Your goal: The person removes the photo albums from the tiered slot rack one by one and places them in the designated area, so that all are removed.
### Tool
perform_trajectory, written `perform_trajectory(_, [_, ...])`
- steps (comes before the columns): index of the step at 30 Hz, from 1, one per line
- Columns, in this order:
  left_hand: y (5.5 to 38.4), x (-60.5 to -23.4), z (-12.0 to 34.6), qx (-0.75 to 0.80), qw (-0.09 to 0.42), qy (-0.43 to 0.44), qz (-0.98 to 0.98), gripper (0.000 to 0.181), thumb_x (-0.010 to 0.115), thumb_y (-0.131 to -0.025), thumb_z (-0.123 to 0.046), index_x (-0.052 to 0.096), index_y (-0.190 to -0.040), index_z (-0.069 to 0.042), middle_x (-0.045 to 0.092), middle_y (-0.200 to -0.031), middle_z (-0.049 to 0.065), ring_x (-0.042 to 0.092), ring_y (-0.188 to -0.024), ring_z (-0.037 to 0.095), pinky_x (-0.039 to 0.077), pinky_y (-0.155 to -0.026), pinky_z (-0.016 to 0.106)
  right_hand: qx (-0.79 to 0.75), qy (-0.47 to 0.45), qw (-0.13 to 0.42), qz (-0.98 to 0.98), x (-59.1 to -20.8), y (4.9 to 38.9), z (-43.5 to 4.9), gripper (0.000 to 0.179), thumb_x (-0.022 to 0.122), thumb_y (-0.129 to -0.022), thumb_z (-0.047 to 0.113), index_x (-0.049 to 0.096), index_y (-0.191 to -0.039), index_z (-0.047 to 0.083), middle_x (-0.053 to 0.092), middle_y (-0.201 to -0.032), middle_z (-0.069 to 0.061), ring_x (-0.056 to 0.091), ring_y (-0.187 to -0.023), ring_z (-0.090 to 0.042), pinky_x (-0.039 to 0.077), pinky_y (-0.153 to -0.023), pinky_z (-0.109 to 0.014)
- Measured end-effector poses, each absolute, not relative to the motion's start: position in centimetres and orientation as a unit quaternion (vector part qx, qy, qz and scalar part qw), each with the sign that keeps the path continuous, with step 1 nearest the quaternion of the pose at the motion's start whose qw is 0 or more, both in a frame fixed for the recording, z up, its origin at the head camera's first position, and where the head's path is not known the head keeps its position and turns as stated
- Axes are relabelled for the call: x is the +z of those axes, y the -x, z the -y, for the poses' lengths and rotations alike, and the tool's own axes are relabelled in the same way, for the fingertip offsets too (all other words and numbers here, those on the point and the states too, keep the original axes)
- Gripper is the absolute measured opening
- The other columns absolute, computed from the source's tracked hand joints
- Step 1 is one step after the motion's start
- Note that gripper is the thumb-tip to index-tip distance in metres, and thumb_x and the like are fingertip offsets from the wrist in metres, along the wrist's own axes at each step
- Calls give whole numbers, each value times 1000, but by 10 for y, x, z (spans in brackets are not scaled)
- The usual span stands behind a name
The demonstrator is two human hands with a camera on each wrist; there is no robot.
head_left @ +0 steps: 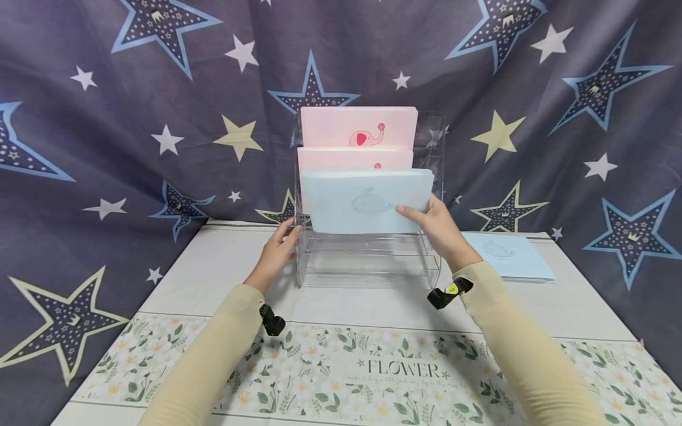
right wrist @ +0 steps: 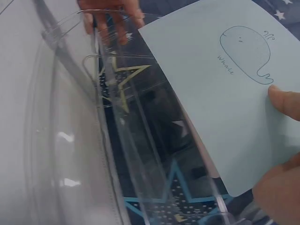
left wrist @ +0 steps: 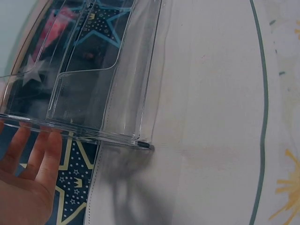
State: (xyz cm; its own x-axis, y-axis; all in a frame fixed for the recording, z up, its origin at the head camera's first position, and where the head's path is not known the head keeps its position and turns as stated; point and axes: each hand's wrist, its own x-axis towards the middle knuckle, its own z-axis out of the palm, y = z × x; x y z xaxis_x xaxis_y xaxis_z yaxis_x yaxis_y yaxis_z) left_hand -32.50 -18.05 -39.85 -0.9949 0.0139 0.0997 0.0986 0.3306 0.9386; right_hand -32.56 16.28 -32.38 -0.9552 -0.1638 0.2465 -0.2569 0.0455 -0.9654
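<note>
A light blue notebook (head_left: 341, 204) with a whale drawing spans the front of a clear tiered rack (head_left: 367, 278). My right hand (head_left: 439, 228) grips its right end, thumb on the cover beside the whale's tail; the fingers behind are hidden. The right wrist view shows the notebook's cover (right wrist: 201, 93) tilted over the rack's clear tiers. Against the rack's left side panel, my left hand (head_left: 277, 248) rests its fingertips, with fingers nearly straight in the left wrist view. Two pink notebooks with elephant drawings, a rear one (head_left: 330, 127) and a front one (head_left: 330, 158), stand in the upper tiers.
More light blue notebooks (head_left: 511, 257) lie on the white tablecloth to the right of the rack, beyond my right forearm. A floral strip (head_left: 319, 378) with the word FLOWER crosses the table's near part. A dark star-patterned curtain (head_left: 202, 118) hangs behind the rack.
</note>
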Motion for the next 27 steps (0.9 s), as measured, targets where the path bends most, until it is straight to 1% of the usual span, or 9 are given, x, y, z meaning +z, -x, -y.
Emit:
perform_trajectory(3, [325,-398,180,-576,41,32,816,56,45,-107,-46,33,-158,-25,44,-147,15,48,-131,34,52,-101,48,674,-150,37,723,-318,322,-170,56,72,-95,15,46,-144,7,56,-137,-12,56,-123,-25,42,-111,-43])
perform_trajectory(8, [326,-400,180,-578,48,30,814,54,46,-107,-44,36,-156,-23,45,-145,17,50,-130,35,53,-99,49,659,-153,49,735,-313,315,-185,55,73,-95,21,48,-143,13,60,-136,-8,60,-120,-21,43,-110,-45])
perform_trajectory(13, [327,-401,181,-579,48,28,813,56,46,-106,-46,35,-157,-23,45,-145,17,50,-129,36,53,-99,49,645,-156,63,745,-310,308,-201,53,72,-96,25,48,-143,16,62,-133,-5,61,-117,-17,42,-110,-49])
perform_trajectory(19, [324,-399,180,-577,46,27,815,59,46,-106,-48,34,-157,-23,43,-147,17,49,-130,36,52,-100,49,647,-162,83,740,-306,298,-223,53,70,-97,21,47,-144,18,63,-132,-1,61,-115,-13,38,-112,-55])
perform_trajectory(21, [324,-398,179,-576,45,25,816,59,46,-106,-48,34,-157,-23,43,-148,17,49,-131,36,52,-101,49,645,-158,87,742,-305,294,-232,55,70,-97,20,46,-146,19,60,-134,-2,60,-116,-14,37,-111,-57])
perform_trajectory(23, [323,-398,179,-576,43,24,816,59,46,-106,-48,33,-158,-23,42,-148,17,48,-131,36,52,-101,49,640,-153,90,748,-305,291,-240,56,69,-98,20,44,-148,20,59,-135,-2,60,-117,-14,40,-110,-54])
perform_trajectory(25, [324,-398,179,-578,43,23,815,58,46,-106,-47,34,-157,-23,42,-148,17,48,-131,36,51,-101,49,635,-147,94,752,-305,286,-249,56,68,-98,20,43,-148,21,58,-136,-2,60,-116,-14,46,-105,-44])
perform_trajectory(27, [324,-398,179,-578,44,24,814,57,46,-106,-45,34,-157,-23,42,-148,17,49,-131,36,52,-101,49,636,-146,98,751,-304,282,-258,55,68,-98,18,44,-148,20,59,-135,-2,60,-115,-14,49,-99,-33])
